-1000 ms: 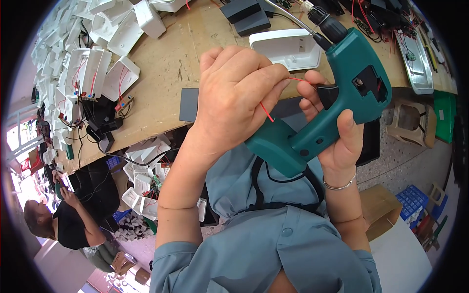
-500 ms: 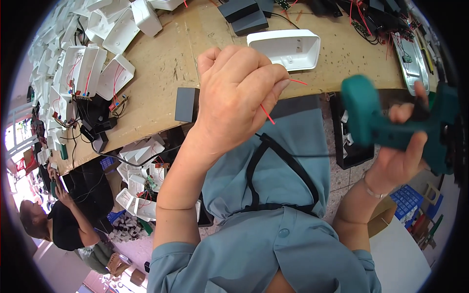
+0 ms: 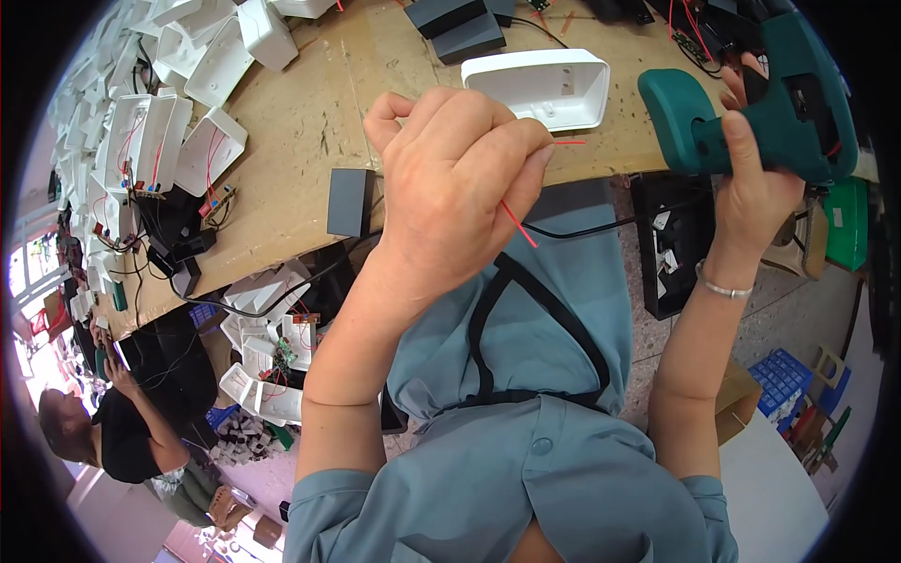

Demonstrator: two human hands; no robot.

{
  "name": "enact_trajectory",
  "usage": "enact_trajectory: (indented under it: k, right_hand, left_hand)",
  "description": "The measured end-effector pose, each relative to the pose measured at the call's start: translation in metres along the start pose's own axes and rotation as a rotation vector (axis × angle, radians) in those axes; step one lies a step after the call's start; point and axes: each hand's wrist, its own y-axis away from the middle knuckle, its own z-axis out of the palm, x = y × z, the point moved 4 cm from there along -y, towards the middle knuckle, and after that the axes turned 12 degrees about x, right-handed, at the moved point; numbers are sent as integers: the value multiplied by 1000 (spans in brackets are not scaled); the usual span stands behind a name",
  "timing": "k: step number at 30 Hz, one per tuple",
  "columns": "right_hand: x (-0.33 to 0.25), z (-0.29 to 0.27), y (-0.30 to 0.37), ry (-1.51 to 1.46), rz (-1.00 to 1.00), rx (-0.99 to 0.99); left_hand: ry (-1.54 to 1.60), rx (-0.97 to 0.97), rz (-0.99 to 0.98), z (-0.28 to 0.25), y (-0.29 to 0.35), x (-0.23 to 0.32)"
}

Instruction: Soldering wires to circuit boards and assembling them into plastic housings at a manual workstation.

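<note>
My left hand [image 3: 450, 183] is closed in a pinch over the table's near edge. A thin red wire [image 3: 519, 225] sticks out of its fingers on two sides; anything else inside the grip is hidden. Just beyond these fingers lies a white plastic housing [image 3: 535, 73] with its hollow side showing. At the right, my right hand [image 3: 760, 202] grips a dark green pistol-shaped power tool [image 3: 779, 141] by its handle, the rounded end pointing left. The tool's exact kind does not show.
Left on the table [image 3: 310, 113] are piled white housings [image 3: 221, 70] with wires. A dark grey block [image 3: 350, 202] sits by my left wrist, more grey boxes [image 3: 467, 39] at the back. A black cord [image 3: 601, 230] crosses my lap beside a black bin [image 3: 666, 296]. Another person [image 3: 141, 422] works far left.
My right hand has raised the green tool away from me and turned it. The black cord has shifted over my lap. My left hand keeps its pinch on the red wire, almost still.
</note>
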Motion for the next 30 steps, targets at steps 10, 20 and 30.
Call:
enact_trajectory:
  k: [10, 20, 30]
  right_hand:
    - [-52, -10, 90, 285, 104, 119]
    - [-34, 58, 85, -64, 492, -29]
    - [-23, 54, 89, -487, 838, -6]
  left_hand:
    - [69, 122, 22, 4, 6, 0]
    - [101, 150, 37, 5, 6, 2]
    - [196, 77, -56, 5, 6, 0]
